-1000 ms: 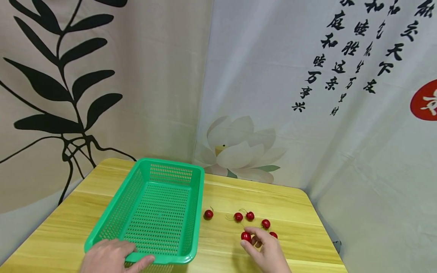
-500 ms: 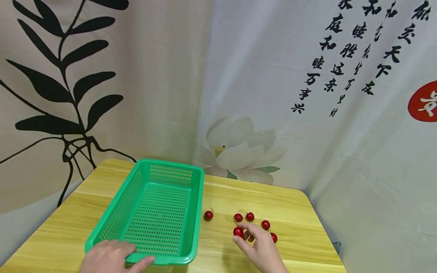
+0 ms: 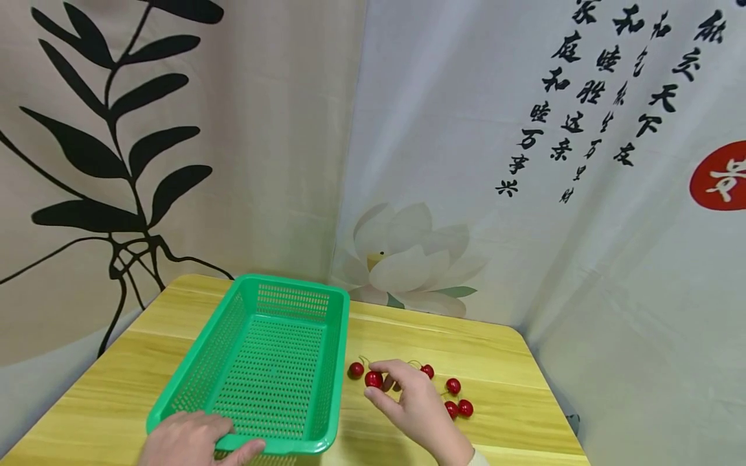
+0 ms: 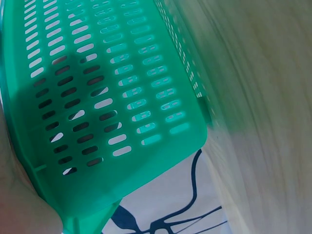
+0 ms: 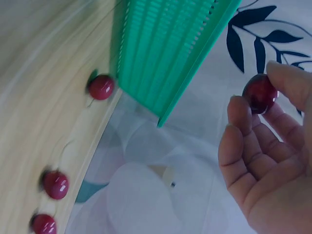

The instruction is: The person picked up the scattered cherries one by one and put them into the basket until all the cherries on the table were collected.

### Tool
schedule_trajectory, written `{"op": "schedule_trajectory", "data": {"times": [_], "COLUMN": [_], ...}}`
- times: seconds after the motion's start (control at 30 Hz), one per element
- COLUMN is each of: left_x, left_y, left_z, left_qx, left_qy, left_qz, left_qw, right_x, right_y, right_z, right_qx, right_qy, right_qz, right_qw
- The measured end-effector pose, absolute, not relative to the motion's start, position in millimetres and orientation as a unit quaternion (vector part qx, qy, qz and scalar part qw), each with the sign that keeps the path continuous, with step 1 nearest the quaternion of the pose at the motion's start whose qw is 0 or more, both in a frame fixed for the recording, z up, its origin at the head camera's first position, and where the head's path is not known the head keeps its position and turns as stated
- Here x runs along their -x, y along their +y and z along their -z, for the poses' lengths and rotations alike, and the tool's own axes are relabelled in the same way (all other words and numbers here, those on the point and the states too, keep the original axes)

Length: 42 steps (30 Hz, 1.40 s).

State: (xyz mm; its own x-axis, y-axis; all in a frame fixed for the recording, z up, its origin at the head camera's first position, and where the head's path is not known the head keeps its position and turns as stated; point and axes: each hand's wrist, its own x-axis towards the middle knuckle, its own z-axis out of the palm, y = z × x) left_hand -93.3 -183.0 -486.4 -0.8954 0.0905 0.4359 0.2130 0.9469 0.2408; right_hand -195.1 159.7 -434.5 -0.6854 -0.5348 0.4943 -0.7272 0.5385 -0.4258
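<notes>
The right hand (image 3: 415,404) pinches a cherry (image 3: 373,379) between thumb and fingertips, above the table (image 3: 116,395), just right of the basket (image 3: 335,362). The left hand (image 3: 189,441) grips the basket's near rim, thumb curled over it. One cherry (image 3: 355,370) lies beside the basket; four more (image 3: 457,408) lie further right.

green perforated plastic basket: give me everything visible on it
The green perforated plastic basket is a shallow rectangular tray with slotted floor and walls and a smooth rolled rim. It looks like glossy moulded plastic, nothing inside. It sits flat on the left part of the light wooden table, long axis running away from the person. The left hand grips its near rim, thumb on the rim's top. The nearest red cherry lies just off its right wall, apart.
</notes>
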Motion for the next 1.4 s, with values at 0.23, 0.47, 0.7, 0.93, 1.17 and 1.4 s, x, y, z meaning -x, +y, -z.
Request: {"op": "schedule_trajectory", "data": {"times": [0.23, 0.47, 0.7, 0.93, 1.17, 1.4], "left_x": [94, 94, 94, 93, 93, 94], "left_y": [-184, -185, -186, -184, -184, -185], "left_z": [488, 484, 479, 482, 488, 490], "left_qx": [0.081, 0.087, 0.078, 0.070, 0.069, 0.067], "left_qy": [-0.963, -0.968, -0.975, -0.968, -0.962, -0.958], "left_qz": [0.139, 0.136, 0.141, 0.145, 0.154, 0.154], "left_qw": [0.216, 0.191, 0.156, 0.190, 0.215, 0.234], "right_x": [209, 222, 230, 234, 238, 246], "right_y": [125, 98, 75, 51, 29, 15], "right_z": [431, 433, 438, 444, 448, 451], "right_qx": [-0.416, -0.407, -0.417, -0.445, -0.450, -0.421], "right_qy": [-0.841, -0.856, -0.871, -0.874, -0.884, -0.904], "right_qz": [-0.307, -0.292, -0.226, -0.125, -0.110, -0.069], "right_qw": [0.159, 0.130, 0.129, 0.151, 0.066, 0.010]}}
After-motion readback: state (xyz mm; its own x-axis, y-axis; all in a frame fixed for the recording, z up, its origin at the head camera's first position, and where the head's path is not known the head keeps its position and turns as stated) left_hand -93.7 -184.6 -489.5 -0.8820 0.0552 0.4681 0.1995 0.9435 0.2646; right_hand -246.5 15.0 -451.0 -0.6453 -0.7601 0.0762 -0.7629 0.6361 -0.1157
